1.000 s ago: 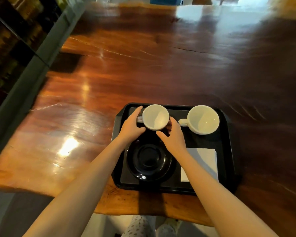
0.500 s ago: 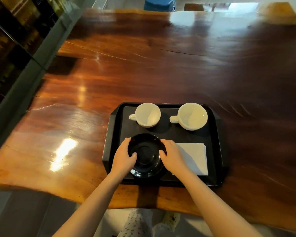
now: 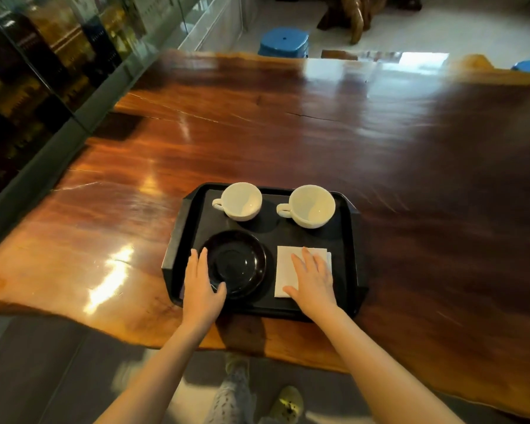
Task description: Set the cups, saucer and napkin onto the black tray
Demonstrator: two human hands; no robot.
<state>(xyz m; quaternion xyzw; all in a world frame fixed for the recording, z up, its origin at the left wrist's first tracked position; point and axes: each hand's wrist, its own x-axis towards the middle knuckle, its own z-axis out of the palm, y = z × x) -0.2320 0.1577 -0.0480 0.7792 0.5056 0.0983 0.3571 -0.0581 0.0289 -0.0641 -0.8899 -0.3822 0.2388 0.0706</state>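
A black tray [image 3: 348, 240] lies at the near edge of the wooden table [image 3: 257, 127]. Two empty white cups stand side by side along its far side: the left cup [image 3: 241, 201] and the right cup [image 3: 312, 206], both handles pointing left. A black saucer [image 3: 237, 263] sits at the tray's near left. A folded white napkin [image 3: 285, 267] lies at the near right. My left hand [image 3: 201, 286] rests at the saucer's left rim, thumb on its near edge. My right hand [image 3: 314, 278] lies flat, fingers spread, on the napkin.
A glass cabinet wall [image 3: 43, 71] runs along the table's left side. Blue stools [image 3: 283, 41] stand on the floor beyond the far edge. My legs and feet [image 3: 242, 396] show below the near edge.
My right hand moved from the saucer's right rim onto the napkin. My left hand slid to the saucer's near left. A second ago both hands were at the left cup.
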